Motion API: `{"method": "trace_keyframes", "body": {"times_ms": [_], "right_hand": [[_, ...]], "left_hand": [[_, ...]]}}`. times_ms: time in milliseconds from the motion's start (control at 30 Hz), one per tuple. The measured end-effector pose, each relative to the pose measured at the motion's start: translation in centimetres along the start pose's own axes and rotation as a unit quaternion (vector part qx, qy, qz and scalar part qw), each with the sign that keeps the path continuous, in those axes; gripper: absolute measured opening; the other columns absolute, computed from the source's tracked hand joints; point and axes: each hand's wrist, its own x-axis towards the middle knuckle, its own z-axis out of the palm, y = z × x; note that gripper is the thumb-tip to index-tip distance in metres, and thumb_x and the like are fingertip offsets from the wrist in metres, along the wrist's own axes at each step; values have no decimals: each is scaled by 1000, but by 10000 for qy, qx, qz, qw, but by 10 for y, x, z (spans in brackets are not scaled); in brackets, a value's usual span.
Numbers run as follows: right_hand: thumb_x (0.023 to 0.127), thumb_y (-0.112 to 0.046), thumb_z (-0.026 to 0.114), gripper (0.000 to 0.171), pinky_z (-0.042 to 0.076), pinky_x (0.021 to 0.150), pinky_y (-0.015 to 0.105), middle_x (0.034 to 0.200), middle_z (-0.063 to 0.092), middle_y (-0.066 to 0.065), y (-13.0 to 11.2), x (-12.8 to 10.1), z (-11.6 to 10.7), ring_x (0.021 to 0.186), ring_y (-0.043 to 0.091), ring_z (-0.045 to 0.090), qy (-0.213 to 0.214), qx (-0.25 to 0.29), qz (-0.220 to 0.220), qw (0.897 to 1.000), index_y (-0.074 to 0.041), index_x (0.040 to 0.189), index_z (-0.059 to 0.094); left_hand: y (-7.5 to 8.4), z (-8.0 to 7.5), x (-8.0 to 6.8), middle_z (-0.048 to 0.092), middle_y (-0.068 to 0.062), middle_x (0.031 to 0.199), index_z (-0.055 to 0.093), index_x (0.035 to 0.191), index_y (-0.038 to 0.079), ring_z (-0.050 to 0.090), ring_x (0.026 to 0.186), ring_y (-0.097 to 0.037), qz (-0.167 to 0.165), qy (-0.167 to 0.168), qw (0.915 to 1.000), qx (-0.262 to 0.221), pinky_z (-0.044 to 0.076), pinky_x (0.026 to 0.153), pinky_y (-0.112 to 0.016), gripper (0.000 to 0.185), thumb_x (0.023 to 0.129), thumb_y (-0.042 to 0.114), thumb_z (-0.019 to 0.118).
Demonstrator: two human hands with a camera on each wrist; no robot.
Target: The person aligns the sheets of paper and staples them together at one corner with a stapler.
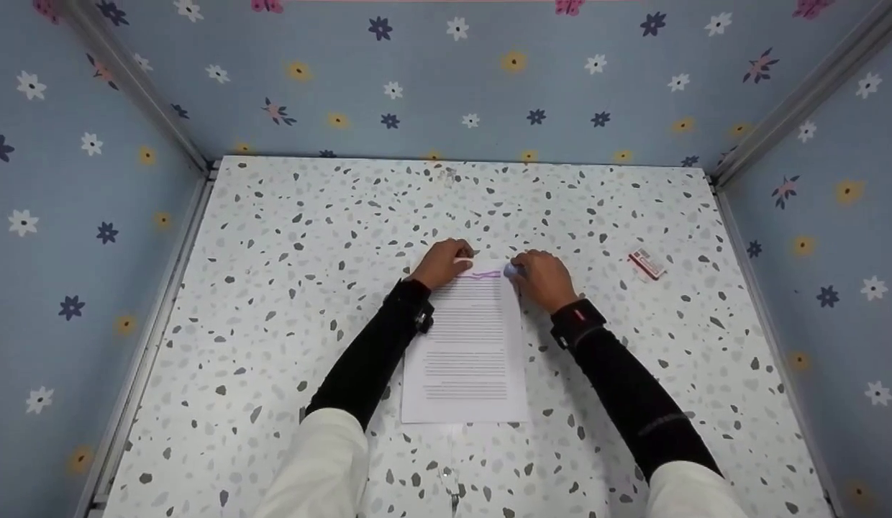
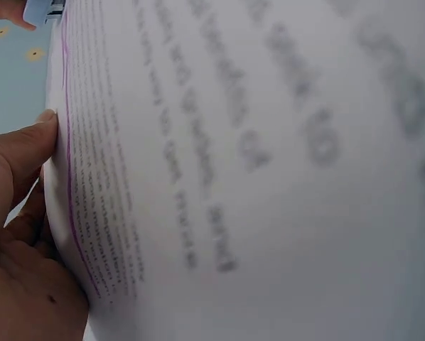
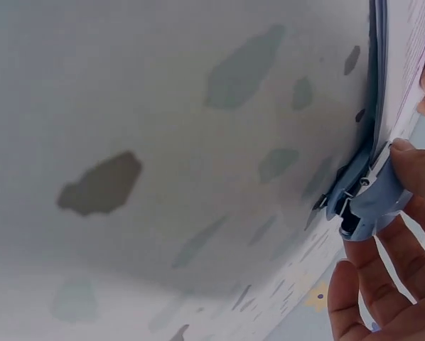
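Observation:
A stack of printed paper (image 1: 466,352) lies lengthwise on the speckled table (image 1: 309,237), with a purple line across its top. My left hand (image 1: 441,262) pinches the sheets' top left edge; its thumb (image 2: 20,153) presses against the paper (image 2: 255,170) edge in the left wrist view. My right hand (image 1: 543,279) grips a light blue stapler (image 1: 513,270) at the top right corner. In the right wrist view the stapler (image 3: 369,199) has its mouth over the paper (image 3: 404,64) corner, with my right-hand fingers (image 3: 383,277) curled round it.
A small red and white box (image 1: 646,263) lies on the table to the right of my right hand. Blue flowered walls (image 1: 446,79) close in the table at the back and on both sides.

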Motion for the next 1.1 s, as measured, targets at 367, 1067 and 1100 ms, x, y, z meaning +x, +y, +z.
{"method": "trace_keyframes", "body": {"times_ms": [367,1067,1100], "right_hand": [[91,-16,78,24,52,87,45,105,73,12,-6,-2,-4,97,31,67,-81,-164,334,9993,-5,112,76],[88,-16,79,14,55,77,46,91,75,9,-18,13,-10,85,31,70,-305,-420,306,9982,-6,97,79],[89,-16,79,13,55,77,46,91,75,9,-18,14,-11,85,31,69,-307,-421,311,9982,-6,97,79]], "left_hand": [[-7,14,0,67,-19,112,68,112,1,62,109,-32,211,207,9996,22,46,97,-42,16,99,10,66],[-3,5,0,68,-19,107,69,108,0,61,103,-34,249,256,9993,139,45,94,-46,14,97,7,68],[-2,4,1,68,-18,107,69,108,-1,62,103,-34,270,278,9992,137,46,94,-45,14,96,7,68]]}}
